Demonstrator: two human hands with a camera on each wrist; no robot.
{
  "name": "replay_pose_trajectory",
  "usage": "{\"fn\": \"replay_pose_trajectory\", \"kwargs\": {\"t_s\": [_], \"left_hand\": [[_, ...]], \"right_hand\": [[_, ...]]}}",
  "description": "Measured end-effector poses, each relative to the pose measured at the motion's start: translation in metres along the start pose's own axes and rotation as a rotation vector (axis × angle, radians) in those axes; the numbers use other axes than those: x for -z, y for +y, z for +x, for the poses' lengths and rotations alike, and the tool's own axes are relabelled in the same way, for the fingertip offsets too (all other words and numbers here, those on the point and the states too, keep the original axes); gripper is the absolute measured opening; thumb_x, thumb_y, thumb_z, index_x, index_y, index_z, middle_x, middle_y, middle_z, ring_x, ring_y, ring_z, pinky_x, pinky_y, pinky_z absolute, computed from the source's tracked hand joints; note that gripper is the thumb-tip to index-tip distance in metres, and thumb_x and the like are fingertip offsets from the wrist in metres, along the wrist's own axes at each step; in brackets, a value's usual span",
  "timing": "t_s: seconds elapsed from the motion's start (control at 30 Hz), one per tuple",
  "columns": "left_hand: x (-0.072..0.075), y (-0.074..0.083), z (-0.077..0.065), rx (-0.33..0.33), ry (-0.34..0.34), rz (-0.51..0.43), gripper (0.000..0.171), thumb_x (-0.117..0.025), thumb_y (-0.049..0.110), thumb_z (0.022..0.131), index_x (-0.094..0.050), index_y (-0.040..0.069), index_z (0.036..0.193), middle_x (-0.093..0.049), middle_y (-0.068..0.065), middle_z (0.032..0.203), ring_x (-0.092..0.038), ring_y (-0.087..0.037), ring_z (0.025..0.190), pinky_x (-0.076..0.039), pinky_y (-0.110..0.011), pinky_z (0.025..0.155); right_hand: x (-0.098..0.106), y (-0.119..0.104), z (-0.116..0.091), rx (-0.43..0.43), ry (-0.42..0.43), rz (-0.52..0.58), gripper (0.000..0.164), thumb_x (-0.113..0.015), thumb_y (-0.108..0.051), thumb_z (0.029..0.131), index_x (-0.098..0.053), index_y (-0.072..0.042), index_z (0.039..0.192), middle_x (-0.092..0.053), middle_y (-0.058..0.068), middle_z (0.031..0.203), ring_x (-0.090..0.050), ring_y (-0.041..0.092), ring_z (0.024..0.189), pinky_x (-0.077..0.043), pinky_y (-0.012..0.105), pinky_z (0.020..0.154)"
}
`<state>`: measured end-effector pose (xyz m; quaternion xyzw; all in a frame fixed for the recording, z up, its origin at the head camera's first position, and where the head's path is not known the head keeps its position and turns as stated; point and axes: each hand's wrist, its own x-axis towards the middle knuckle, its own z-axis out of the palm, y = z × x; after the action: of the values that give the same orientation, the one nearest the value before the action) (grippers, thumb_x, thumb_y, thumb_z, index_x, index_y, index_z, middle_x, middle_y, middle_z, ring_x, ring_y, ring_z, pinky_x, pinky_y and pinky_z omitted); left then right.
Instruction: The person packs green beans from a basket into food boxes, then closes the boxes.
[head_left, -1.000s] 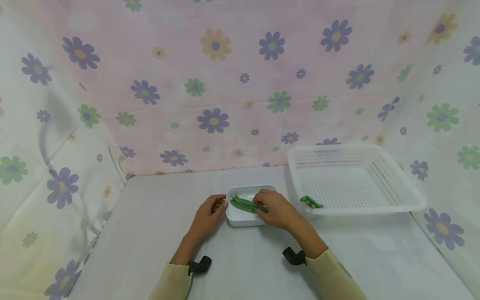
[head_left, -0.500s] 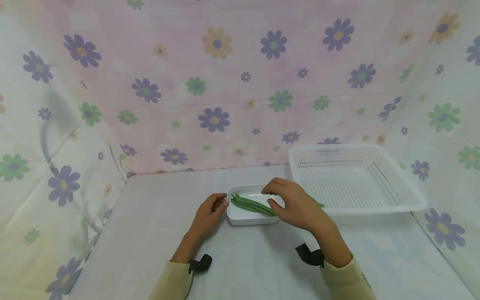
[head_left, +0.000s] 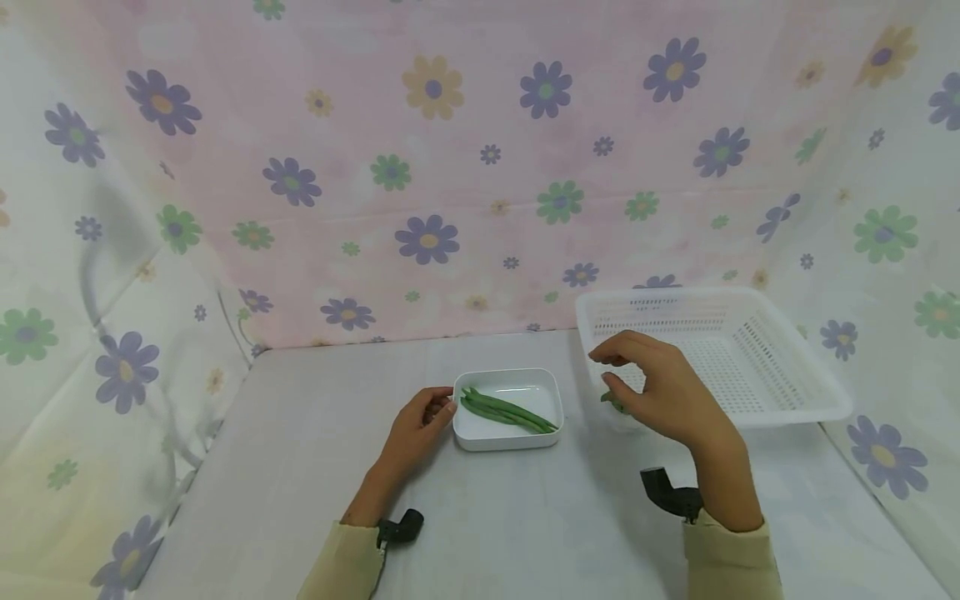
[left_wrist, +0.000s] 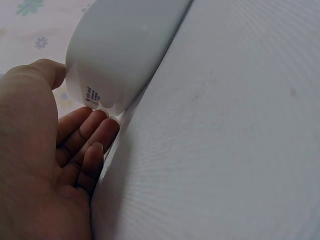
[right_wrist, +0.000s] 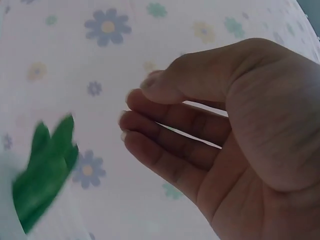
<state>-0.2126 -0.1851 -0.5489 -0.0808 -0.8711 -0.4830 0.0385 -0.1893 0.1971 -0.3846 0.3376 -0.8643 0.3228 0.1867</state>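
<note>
right hand has gone from the white tray to the basket, its fingers half wide and holding nothing. green beans lie in the tray; more beans poke up at the basket's near left corner. left hand touches the tray with loosely bent fingers. a soft pinch would suit the beans best.

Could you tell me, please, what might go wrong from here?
The right hand appears close to the basket's near left corner, so it might catch the rim and nudge the basket or the green beans there. The left hand is at the tray's left end, where a careless push could slide it. The beans in the tray reach toward its near right corner, so a bump might send some over the low rim.
</note>
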Motion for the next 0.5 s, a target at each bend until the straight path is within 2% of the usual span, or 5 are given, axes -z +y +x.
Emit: {"fn": "replay_pose_trajectory", "kwargs": {"t_s": [0.2,0.3,0.37,0.43,0.5], "left_hand": [[0.001,0.001,0.000,-0.003,0.001,-0.001,0.041,-0.065,0.037,0.107,-0.064,0.014,0.141,-0.069,0.001,0.116,-0.062,-0.013,0.104,-0.052,-0.029,0.089],[0.000,0.000,0.000,-0.013,0.009,0.011,0.041,-0.065,0.037,0.107,-0.065,0.013,0.141,-0.069,0.001,0.116,-0.062,-0.013,0.103,-0.052,-0.029,0.088],[0.000,0.000,0.000,-0.026,0.017,0.017,0.041,-0.065,0.036,0.107,-0.065,0.012,0.140,-0.069,0.001,0.115,-0.063,-0.013,0.103,-0.052,-0.029,0.087],[-0.001,-0.001,0.000,-0.036,0.024,0.023,0.041,-0.065,0.035,0.107,-0.065,0.011,0.140,-0.070,0.001,0.115,-0.063,-0.013,0.102,-0.052,-0.029,0.087],[-0.001,0.000,0.000,-0.037,0.026,0.023,0.041,-0.065,0.036,0.107,-0.065,0.011,0.140,-0.070,0.001,0.115,-0.062,-0.013,0.102,-0.052,-0.029,0.087]], "right_hand": [[0.018,0.018,-0.014,-0.041,-0.042,0.029,0.043,-0.077,0.014,0.086,-0.073,-0.014,0.118,-0.074,-0.007,0.114,-0.072,0.018,0.101,-0.054,0.020,0.090],[0.023,0.024,-0.019,-0.088,-0.093,0.049,0.038,-0.078,0.011,0.088,-0.073,-0.014,0.117,-0.074,-0.007,0.113,-0.072,0.015,0.101,-0.056,0.024,0.090],[0.025,0.029,-0.022,-0.136,-0.144,0.066,0.034,-0.079,0.006,0.090,-0.073,-0.014,0.116,-0.074,-0.007,0.113,-0.072,0.014,0.101,-0.058,0.032,0.091],[0.025,0.034,-0.024,-0.192,-0.201,0.082,0.031,-0.081,0.002,0.091,-0.073,-0.015,0.115,-0.074,-0.007,0.112,-0.072,0.017,0.102,-0.058,0.039,0.092],[0.025,0.039,-0.026,-0.244,-0.255,0.101,0.027,-0.082,-0.001,0.091,-0.073,-0.014,0.114,-0.073,-0.005,0.112,-0.072,0.020,0.103,-0.058,0.040,0.093]]}}
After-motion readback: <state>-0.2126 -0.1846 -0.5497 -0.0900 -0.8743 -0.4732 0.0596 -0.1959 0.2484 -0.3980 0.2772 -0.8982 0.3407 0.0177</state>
